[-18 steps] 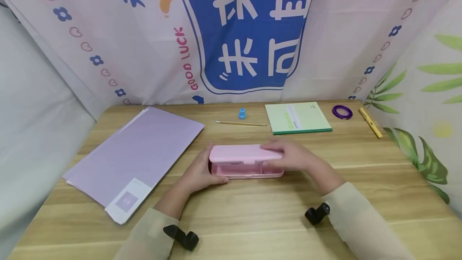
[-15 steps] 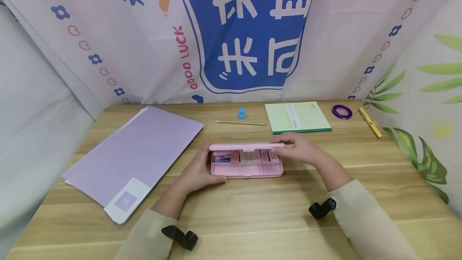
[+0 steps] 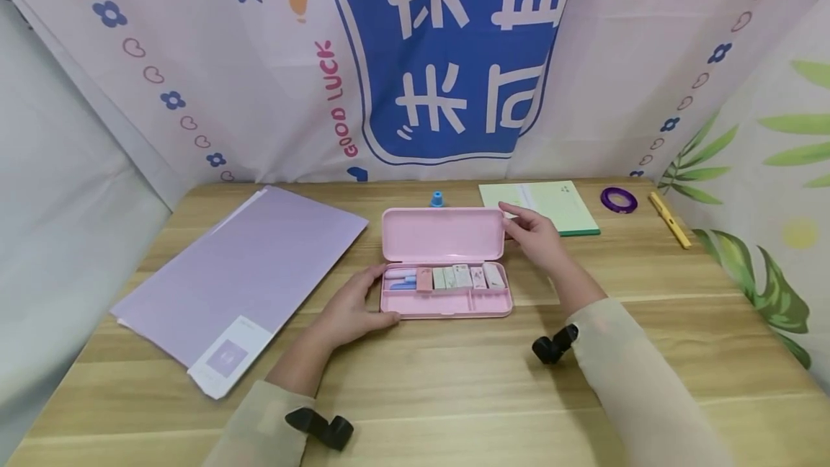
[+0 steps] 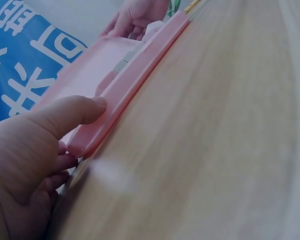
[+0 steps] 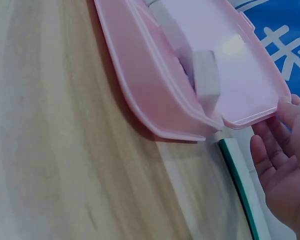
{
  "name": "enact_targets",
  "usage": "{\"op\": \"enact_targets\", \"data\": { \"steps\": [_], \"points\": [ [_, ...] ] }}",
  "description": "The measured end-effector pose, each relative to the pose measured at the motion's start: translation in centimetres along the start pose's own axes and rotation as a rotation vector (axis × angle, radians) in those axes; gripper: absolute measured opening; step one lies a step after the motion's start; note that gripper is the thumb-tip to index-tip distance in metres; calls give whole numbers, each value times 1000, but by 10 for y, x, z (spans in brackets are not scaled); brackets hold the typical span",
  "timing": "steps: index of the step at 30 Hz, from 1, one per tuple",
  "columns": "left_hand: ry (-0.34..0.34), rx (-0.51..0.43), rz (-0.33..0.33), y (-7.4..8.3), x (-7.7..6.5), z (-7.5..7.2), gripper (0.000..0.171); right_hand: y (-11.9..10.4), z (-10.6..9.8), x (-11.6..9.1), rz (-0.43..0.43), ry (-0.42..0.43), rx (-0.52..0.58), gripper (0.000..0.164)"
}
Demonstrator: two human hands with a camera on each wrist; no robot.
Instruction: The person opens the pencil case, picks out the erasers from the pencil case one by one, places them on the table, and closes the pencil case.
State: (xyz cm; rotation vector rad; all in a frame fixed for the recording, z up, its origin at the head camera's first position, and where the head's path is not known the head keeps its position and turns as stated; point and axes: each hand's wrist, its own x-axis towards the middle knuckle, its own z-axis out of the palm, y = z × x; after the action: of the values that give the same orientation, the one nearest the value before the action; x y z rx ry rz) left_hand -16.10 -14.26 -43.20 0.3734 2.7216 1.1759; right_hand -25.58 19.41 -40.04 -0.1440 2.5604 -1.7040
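A pink pencil case (image 3: 424, 303) lies on the wooden table, its lid (image 3: 443, 235) raised and tilted back. Several block-like erasers (image 3: 462, 277) fill its rear row, beside white and blue pens (image 3: 400, 279) at the left end. The front compartments hold nothing. My left hand (image 3: 350, 312) grips the case's left end, thumb at the front wall and fingers round the side. In the right wrist view, my right hand (image 5: 285, 160) pinches the lid's right edge between thumb and fingers. The lid hides part of what lies behind it.
A large lilac folder (image 3: 253, 272) lies at the left. Behind the case stand a small blue cone-shaped piece (image 3: 437, 199) and a green notebook (image 3: 577, 207), partly covered by the right hand. Farther right are a purple ring (image 3: 619, 200) and a yellow pen (image 3: 669, 220).
The lid has swung up and back from nearly closed, with my right hand moving away from me along with it. The pencil behind is now hidden. My left hand stays at the left end.
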Motion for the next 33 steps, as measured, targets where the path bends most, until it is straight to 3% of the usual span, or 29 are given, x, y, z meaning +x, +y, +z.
{"op": "enact_targets", "data": {
  "steps": [7,12,20,27,33],
  "points": [
    [-5,14,15,2,2,2,92,12,3,12,59,10,-5,44],
    [-10,4,6,2,2,3,91,10,1,10,59,2,-43,47],
    [-12,5,-11,0,0,0,92,1,2,-32,-8,12,-255,44],
    [-7,16,12,-2,1,-1,91,8,17,-70,20,-18,-306,46],
    [-13,12,16,-1,2,1,90,12,27,-82,18,0,-387,50]
  ]
}}
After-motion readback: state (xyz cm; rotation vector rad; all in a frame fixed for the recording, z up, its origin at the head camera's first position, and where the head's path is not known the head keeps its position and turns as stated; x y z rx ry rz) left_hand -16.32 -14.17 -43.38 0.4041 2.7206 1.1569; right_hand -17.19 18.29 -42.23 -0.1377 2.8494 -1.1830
